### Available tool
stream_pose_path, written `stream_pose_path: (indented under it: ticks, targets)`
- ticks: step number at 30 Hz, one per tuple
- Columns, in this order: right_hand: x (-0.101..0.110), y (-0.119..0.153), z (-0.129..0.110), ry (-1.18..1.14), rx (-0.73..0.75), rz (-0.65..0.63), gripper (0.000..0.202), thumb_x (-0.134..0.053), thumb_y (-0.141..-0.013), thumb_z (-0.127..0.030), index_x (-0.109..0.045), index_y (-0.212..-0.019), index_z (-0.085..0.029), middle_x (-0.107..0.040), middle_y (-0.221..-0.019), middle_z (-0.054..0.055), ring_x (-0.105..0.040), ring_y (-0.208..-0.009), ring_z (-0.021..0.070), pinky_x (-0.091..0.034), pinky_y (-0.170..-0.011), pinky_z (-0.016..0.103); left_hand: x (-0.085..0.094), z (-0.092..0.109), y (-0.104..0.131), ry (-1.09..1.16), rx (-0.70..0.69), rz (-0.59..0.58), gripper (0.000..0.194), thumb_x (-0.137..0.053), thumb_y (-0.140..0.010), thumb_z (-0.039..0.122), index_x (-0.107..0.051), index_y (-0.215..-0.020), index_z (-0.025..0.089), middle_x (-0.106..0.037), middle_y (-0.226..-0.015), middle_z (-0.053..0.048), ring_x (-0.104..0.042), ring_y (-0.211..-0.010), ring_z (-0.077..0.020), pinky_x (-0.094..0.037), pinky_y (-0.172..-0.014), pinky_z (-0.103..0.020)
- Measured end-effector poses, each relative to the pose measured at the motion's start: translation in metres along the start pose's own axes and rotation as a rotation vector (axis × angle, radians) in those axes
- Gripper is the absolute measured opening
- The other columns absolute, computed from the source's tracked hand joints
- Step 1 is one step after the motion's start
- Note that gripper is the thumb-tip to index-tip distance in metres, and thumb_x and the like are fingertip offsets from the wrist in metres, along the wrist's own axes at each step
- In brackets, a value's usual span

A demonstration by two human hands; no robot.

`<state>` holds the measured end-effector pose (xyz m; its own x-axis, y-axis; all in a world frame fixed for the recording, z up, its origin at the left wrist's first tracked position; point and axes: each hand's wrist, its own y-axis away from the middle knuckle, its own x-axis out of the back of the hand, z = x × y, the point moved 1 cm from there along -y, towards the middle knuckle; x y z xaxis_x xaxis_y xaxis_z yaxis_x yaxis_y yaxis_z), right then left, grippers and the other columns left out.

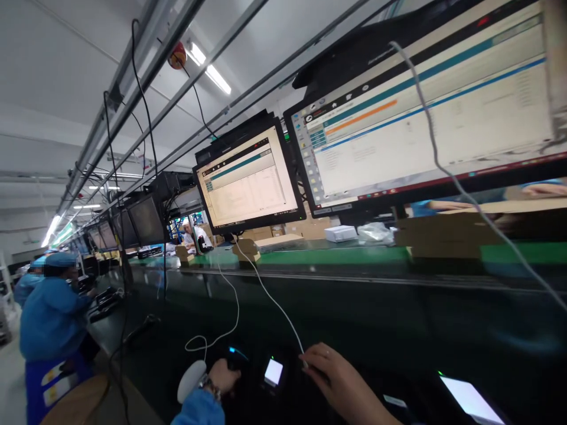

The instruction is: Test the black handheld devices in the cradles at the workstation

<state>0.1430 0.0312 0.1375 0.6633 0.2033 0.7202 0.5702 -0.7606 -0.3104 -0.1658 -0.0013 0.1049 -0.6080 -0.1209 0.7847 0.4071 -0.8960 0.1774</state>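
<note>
Co-worker (51, 313): a person in blue coat and cap stood at the far left.
Left hand (224, 376): fingers curled shut on a dark device (237, 363) with a blue light, on the worktop (398, 354).
Small screen (273, 372): it glowed between the hands.
Right hand (336, 381): fingers pinched a white cable (270, 298) at its plug.
Monitors (250, 180): they were lit above the green belt (336, 256).

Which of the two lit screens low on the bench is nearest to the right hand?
The small lit screen, between the left hand and right hand. The bigger one lies far right.
</note>
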Motion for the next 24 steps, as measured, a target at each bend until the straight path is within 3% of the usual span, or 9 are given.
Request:
stream_pose_path:
  ticks: [4,10,14,19,24]
  targets:
    - [0.012,0.003,-0.013,0.009,0.001,-0.05,0.034,-0.046,-0.096,-0.022,-0.067,-0.123,-0.028,-0.055,-0.119,0.003,-0.05,-0.114,0.0124,-0.04,-0.108,0.034,-0.006,-0.002,-0.006,0.199,0.076,-0.124,0.013,-0.043,-0.1,0.006,-0.051,-0.11,0.005,-0.051,-0.064,0.002,-0.052,-0.052,-0.0114,-0.042,-0.051,-0.022]
    - [0.014,0.001,-0.013,0.043,0.058,-0.071,0.031,-0.046,-0.095,-0.02,-0.07,-0.114,-0.029,-0.058,-0.113,0.002,-0.053,-0.109,0.0128,-0.041,-0.103,0.034,-0.006,-0.012,-0.008,0.281,0.052,-0.163,0.011,-0.048,-0.097,0.003,-0.051,-0.107,0.006,-0.055,-0.064,-0.001,-0.055,-0.053,-0.0125,-0.042,-0.048,-0.022]
    - [0.015,0.003,-0.01,0.062,0.041,-0.089,0.032,-0.046,-0.096,-0.021,-0.069,-0.116,-0.03,-0.058,-0.115,0.001,-0.052,-0.11,0.0118,-0.04,-0.105,0.033,-0.005,-0.014,-0.01,0.263,0.069,-0.162,0.02,-0.048,-0.095,0.002,-0.048,-0.115,0.006,-0.056,-0.064,0.0,-0.056,-0.053,-0.0133,-0.042,-0.048,-0.022]
    - [0.014,0.004,-0.007,0.074,0.043,-0.102,0.033,-0.046,-0.095,-0.024,-0.068,-0.118,-0.03,-0.058,-0.116,0.002,-0.053,-0.109,0.0133,-0.042,-0.103,0.035,-0.007,-0.015,-0.015,0.188,0.049,-0.152,0.006,-0.051,-0.094,0.002,-0.054,-0.099,0.005,-0.054,-0.059,0.0,-0.052,-0.049,-0.0117,-0.038,-0.043,-0.019]
    - [0.011,0.0,-0.003,0.081,0.077,-0.076,0.033,-0.045,-0.095,-0.024,-0.069,-0.116,-0.031,-0.059,-0.115,0.002,-0.055,-0.109,0.0136,-0.044,-0.101,0.033,-0.006,-0.011,-0.011,0.156,0.053,-0.103,0.005,-0.052,-0.094,0.004,-0.052,-0.093,0.008,-0.049,-0.057,0.003,-0.046,-0.045,-0.01,-0.038,-0.041,-0.019]
